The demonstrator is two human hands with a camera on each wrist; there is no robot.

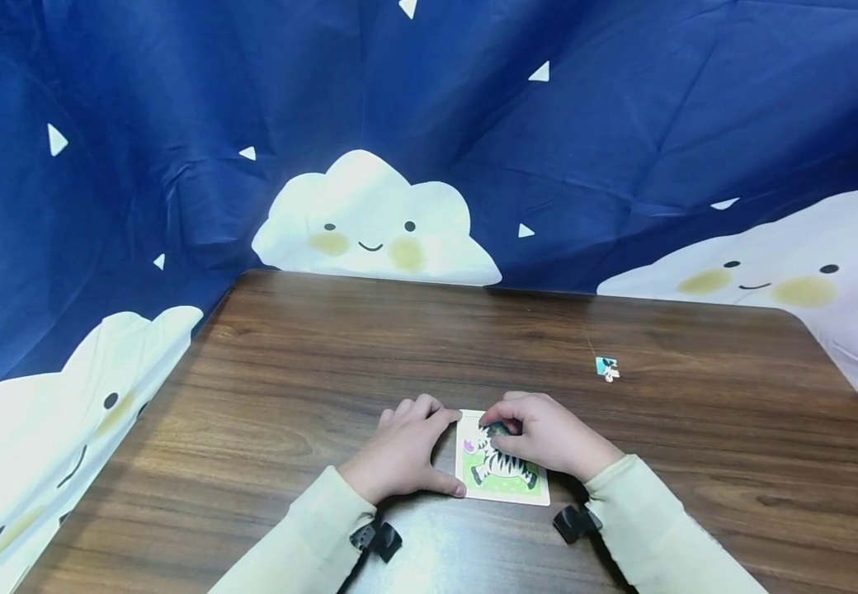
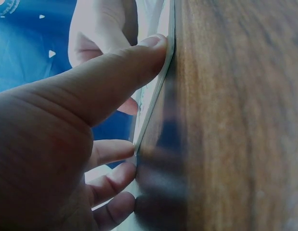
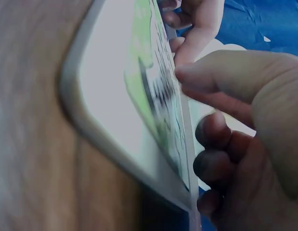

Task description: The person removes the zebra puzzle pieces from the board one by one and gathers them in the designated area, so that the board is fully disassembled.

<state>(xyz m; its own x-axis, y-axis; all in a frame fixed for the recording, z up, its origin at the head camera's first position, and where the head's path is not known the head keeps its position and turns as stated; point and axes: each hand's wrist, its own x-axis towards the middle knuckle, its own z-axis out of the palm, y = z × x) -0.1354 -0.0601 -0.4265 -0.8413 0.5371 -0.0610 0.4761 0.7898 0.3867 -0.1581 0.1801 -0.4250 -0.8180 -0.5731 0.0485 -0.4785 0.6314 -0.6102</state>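
Observation:
A small zebra picture puzzle point(image 1: 503, 487) with a pale border and a green ground lies flat on the wooden table. Beside its left edge is my left hand point(image 1: 407, 452), fingers spread. Its thumb point(image 2: 151, 45) presses the lower left corner and its index finger touches the upper left one. Over the upper part of the picture, my right hand point(image 1: 548, 433) has bent fingers, with thumb and index finger pinching a puzzle piece point(image 1: 498, 429) at the board's surface. Most of this piece is hidden by the fingers. In the right wrist view the thumb tip point(image 3: 187, 72) meets the picture.
A loose puzzle piece point(image 1: 607, 369), blue and white, lies on the table point(image 1: 310, 355) beyond the right hand. A blue curtain point(image 1: 429, 99) with smiling clouds hangs behind the table's far edge and along its left side.

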